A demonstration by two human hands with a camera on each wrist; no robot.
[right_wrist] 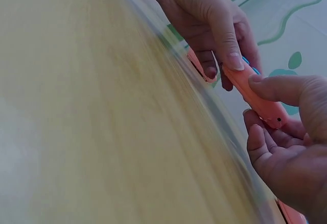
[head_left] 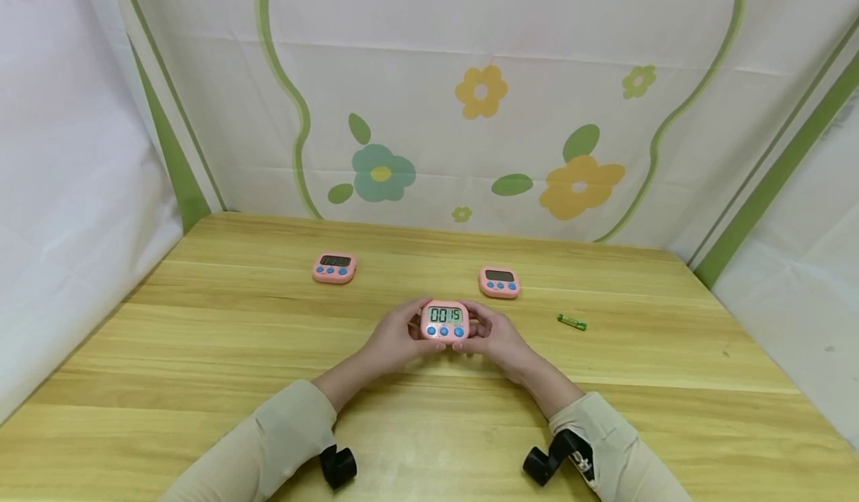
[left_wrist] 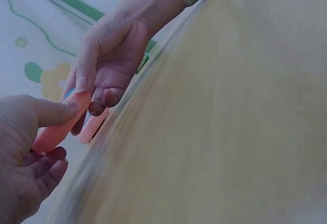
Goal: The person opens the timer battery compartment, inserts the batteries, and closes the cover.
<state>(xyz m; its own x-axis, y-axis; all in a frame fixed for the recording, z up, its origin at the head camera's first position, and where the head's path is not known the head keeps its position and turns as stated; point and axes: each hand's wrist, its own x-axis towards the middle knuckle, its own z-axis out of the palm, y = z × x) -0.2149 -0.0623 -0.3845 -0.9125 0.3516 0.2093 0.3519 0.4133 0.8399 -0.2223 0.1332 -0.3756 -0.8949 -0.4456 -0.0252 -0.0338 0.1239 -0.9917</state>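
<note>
Between both hands is a pink digital timer with three blue buttons, its lit display reading 00 15. My left hand grips its left side, thumb along the lower edge. On the other side my right hand grips it likewise. From the left wrist view, the timer shows edge-on, pinched between thumbs and fingers. The right wrist view also gives the timer's narrow edge, raised off the table. Parts of the fingers behind the timer are hidden.
A second pink timer lies farther back on the left, and a third pink timer with a dark display lies back right. A small green battery lies right of the hands. Flowered white cloth hangs behind the wooden table.
</note>
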